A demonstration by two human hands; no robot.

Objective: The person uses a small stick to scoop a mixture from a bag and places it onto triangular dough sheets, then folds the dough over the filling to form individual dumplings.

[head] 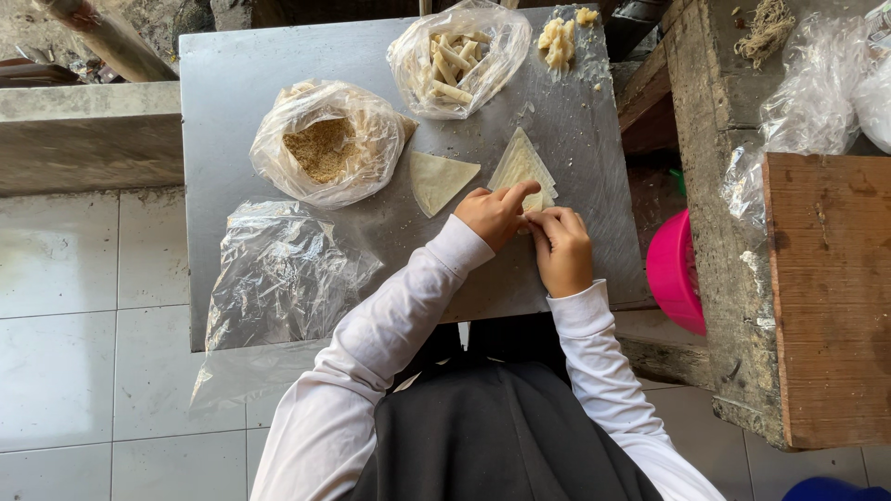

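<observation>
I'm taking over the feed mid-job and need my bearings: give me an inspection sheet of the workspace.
Surface: grey metal tabletop, smeared and crumb-dusted near the wrappers.
Job's things: stack of triangular wrappers under both hands; single triangular wrapper lying apart to its left.
Clutter: open bag of brown crumbs; bag of pale sticks; empty clear bag; pale lumps at the far edge.
Grips: left hand and right hand both pinch the stack's near edge.
Cables: nothing seen.
Surroundings: white tiled floor; pink basin; wooden bench.
</observation>
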